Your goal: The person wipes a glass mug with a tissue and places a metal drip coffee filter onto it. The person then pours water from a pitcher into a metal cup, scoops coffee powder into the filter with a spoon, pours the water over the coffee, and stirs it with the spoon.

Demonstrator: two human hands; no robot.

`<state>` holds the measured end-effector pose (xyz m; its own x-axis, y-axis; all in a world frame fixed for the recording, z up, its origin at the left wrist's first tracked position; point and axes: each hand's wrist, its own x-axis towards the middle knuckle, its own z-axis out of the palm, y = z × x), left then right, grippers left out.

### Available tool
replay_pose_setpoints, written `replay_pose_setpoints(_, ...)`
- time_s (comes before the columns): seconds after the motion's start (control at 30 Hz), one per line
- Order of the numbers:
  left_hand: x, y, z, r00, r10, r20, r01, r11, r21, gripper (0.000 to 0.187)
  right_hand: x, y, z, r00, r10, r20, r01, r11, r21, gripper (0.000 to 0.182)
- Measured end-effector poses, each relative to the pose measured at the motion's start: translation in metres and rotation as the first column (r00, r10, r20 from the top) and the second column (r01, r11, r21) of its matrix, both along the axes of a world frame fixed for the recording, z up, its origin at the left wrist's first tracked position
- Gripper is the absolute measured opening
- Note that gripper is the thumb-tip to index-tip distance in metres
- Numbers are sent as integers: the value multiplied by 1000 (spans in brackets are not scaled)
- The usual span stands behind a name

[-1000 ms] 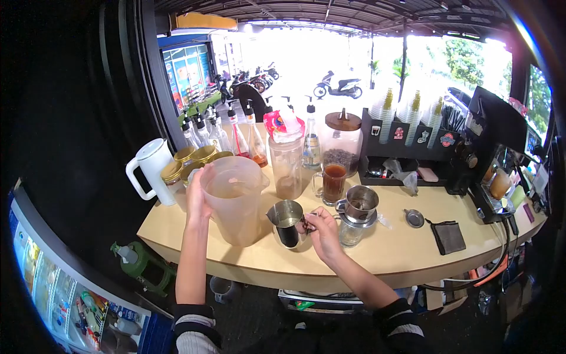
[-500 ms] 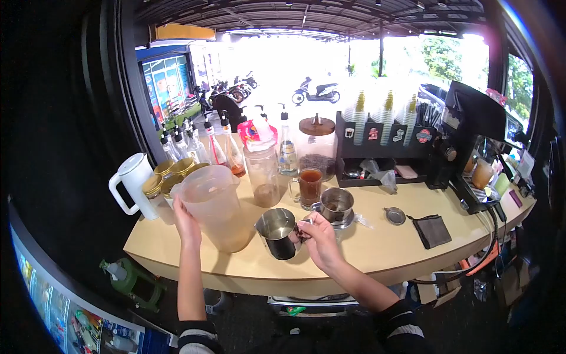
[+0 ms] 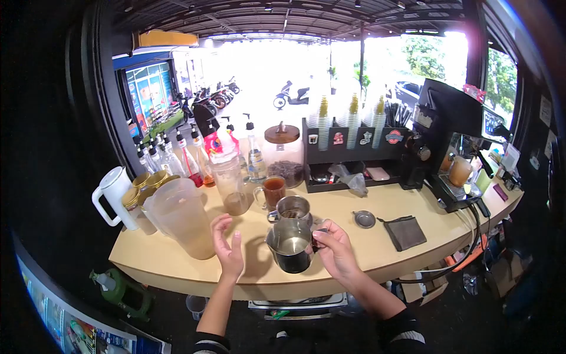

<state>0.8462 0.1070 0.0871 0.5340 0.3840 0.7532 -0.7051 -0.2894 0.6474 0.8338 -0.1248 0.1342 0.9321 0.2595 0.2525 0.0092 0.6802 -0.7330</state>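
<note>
My right hand (image 3: 335,249) grips the handle of a steel pitcher (image 3: 290,248), which is held over the counter near its front edge. Nothing is in my left hand (image 3: 229,251); its fingers are apart, between the steel pitcher and a large cloudy plastic jug (image 3: 186,221). That jug stands on the counter with a little brownish content at its bottom. Just behind the steel pitcher sits a metal cup (image 3: 293,207), partly hidden by it. A glass mug of reddish-brown drink (image 3: 273,190) stands farther back, beside a tall clear jug (image 3: 232,189).
On the wooden counter (image 3: 348,253) are a white jug (image 3: 116,197), syrup bottles (image 3: 187,159) and a wooden-lidded jar (image 3: 284,154). Rightward are a cup rack (image 3: 354,154), a small strainer (image 3: 364,219), a folded dark cloth (image 3: 404,232) and a coffee machine (image 3: 451,147).
My left hand has let go of the large plastic jug and moved right, towards the steel pitcher. The pitcher is now in front of the metal cup. The camera view has shifted right.
</note>
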Motion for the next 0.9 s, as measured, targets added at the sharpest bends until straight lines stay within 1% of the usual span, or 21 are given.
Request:
replay_pose_setpoints(0.03, 4, -8, 1, 999, -36, -31, 38, 998, 44, 32, 1, -10, -1, 1000, -1, 17, 1, 1000, 15, 12)
replay_pose_setpoints(0.07, 9, -13, 0, 997, -56, -54, 60, 996, 68, 41, 2, -21, -1, 999, -3, 35, 2, 1000, 31, 14)
replay_pose_setpoints(0.1, 12, -20, 2, 996, -66, -56, 70, 995, 67, 41, 3, -30, 2, 999, -12, 33, 11, 999, 30, 14)
replay_pose_setpoints(0.17, 19, -33, 7, 986, -132, -104, 144, 983, 116, 59, 3, -49, 10, 998, -55, 37, 54, 998, 24, 13)
replay_pose_setpoints(0.2, 22, -39, 9, 985, -137, -106, 149, 982, 116, 59, 3, -58, 16, 997, -70, 32, 70, 998, 3, 13)
replay_pose_setpoints(0.27, 29, -48, 13, 964, -203, -174, 224, 967, 117, 81, 10, -75, 15, 994, -102, 39, 102, 995, 0, 13)
replay_pose_setpoints(0.3, 31, -52, 15, 963, -205, -174, 227, 967, 116, 81, 13, -82, 15, 991, -128, 48, 129, 992, -2, 13)
replay_pose_setpoints(0.33, 34, -55, 17, 948, -244, -206, 271, 956, 113, 87, 15, -87, 18, 982, -186, 41, 188, 981, -45, 10)
replay_pose_setpoints(0.4, 40, -58, 15, 913, -333, -237, 360, 930, 77, 96, 22, -100, 21, 977, -211, 38, 213, 975, -62, 10)
replay_pose_setpoints(0.43, 43, -59, 14, 912, -334, -237, 360, 930, 77, 96, 26, -105, 23, 972, -232, 37, 235, 969, -79, 10)
replay_pose_setpoints(0.5, 48, -60, 13, 884, -367, -291, 409, 907, 100, 97, 33, -111, 31, 973, -227, 35, 229, 970, -82, 11)
replay_pose_setpoints(0.53, 50, -60, 12, 896, -346, -279, 391, 911, 127, 98, 39, -113, 32, 972, -230, 55, 235, 967, -95, 12)
replay_pose_setpoints(0.6, 51, -60, 12, 889, -337, -311, 385, 916, 109, 97, 50, -117, 34, 966, -239, 94, 250, 961, -120, 13)
replay_pose_setpoints(0.67, 53, -59, 9, 879, -327, -347, 378, 922, 88, 96, 61, -117, 37, 970, -225, 91, 235, 963, -131, 13)
replay_pose_setpoints(0.73, 56, -59, 4, 853, -357, -380, 400, 916, 39, 90, 73, -116, 37, 977, -197, 78, 207, 966, -153, 13)
replay_pose_setpoints(0.77, 58, -58, 2, 855, -349, -383, 391, 920, 36, 90, 77, -114, 40, 979, -188, 74, 197, 968, -156, 13)
replay_pose_setpoints(0.83, 59, -57, -1, 848, -344, -403, 402, 913, 68, 83, 83, -107, 48, 980, -183, 72, 193, 964, -183, 12)
replay_pose_setpoints(0.87, 57, -59, -2, 861, -332, -385, 377, 925, 46, 79, 87, -102, 51, 976, -201, 82, 213, 960, -184, 11)
replay_pose_setpoints(0.9, 57, -60, -3, 859, -319, -401, 364, 931, 39, 79, 90, -99, 54, 976, -191, 105, 209, 955, -212, 11)
